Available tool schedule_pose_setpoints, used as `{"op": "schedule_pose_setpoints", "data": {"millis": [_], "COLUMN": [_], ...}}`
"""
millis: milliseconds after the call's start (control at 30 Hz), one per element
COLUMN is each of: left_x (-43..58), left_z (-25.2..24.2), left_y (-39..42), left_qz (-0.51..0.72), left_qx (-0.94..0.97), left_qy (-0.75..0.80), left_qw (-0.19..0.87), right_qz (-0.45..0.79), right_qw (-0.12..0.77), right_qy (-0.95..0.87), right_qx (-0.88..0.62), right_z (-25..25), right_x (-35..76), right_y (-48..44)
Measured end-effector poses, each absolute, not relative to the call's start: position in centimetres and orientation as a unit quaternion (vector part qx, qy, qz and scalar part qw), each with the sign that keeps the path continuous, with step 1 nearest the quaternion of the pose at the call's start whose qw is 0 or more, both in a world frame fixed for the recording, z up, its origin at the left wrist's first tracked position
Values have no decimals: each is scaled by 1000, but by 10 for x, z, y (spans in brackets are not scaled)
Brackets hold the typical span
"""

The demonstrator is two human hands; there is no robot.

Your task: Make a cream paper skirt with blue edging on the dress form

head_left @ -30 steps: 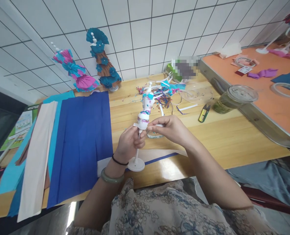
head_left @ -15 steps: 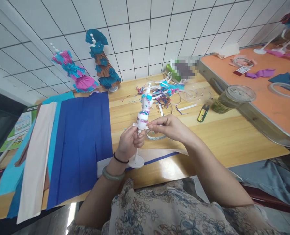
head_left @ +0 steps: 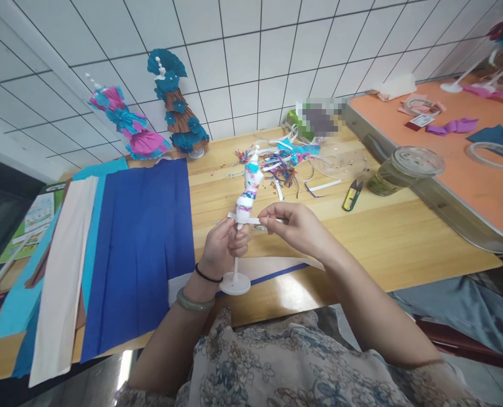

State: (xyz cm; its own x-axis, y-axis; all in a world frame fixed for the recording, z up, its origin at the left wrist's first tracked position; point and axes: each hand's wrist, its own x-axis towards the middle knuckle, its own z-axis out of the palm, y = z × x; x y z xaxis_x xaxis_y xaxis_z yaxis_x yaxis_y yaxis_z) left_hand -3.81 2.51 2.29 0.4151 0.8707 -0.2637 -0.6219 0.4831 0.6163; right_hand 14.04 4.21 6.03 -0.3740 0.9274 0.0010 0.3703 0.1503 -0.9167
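A small white dress-form mannequin [head_left: 252, 180], with bits of blue and pink paper stuck on it, leans on its round-based stand [head_left: 235, 284]. My left hand [head_left: 226, 242] is closed around the bottom of the form, where it meets the stand. Between thumb and fingers, my right hand [head_left: 293, 225] pinches a strip of white tape [head_left: 254, 221]. That strip runs straight from the mannequin's lower end to my fingertips, and a short end sticks out on the left. Part of a tape roll shows below my right fingers, mostly hidden.
Blue crepe paper [head_left: 145, 249] and a cream sheet [head_left: 65, 271] lie at left. Behind stand two paper-dressed mannequins, one pink and blue [head_left: 135, 127], one brown and teal [head_left: 180, 110]. Paper scraps [head_left: 283, 164], thread snips [head_left: 352, 196] and a lidded cup [head_left: 393, 175] are rightward.
My right hand has moved slightly right, and a longer stretch of tape shows between it and the mannequin. The mannequin and my left hand have shifted slightly left.
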Motion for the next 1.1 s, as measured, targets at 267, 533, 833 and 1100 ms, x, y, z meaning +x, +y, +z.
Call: {"op": "schedule_pose_setpoints", "data": {"millis": [267,533,833,1100], "left_x": [-32,-27,-22,-20], "left_z": [25,28,38,36], "left_y": [26,21,17,18], "left_qz": [497,467,450,437], "left_qx": [224,170,142,154], "left_qy": [304,251,215,225], "left_qw": [781,831,855,857], "right_qz": [319,354,411,540], "right_qw": [299,325,340,317], "right_qy": [-733,-711,-689,-646], "right_qx": [-521,-513,-492,-437], "right_z": [70,58,59,57], "right_x": [140,139,139,142], "right_y": [21,29,34,44]}}
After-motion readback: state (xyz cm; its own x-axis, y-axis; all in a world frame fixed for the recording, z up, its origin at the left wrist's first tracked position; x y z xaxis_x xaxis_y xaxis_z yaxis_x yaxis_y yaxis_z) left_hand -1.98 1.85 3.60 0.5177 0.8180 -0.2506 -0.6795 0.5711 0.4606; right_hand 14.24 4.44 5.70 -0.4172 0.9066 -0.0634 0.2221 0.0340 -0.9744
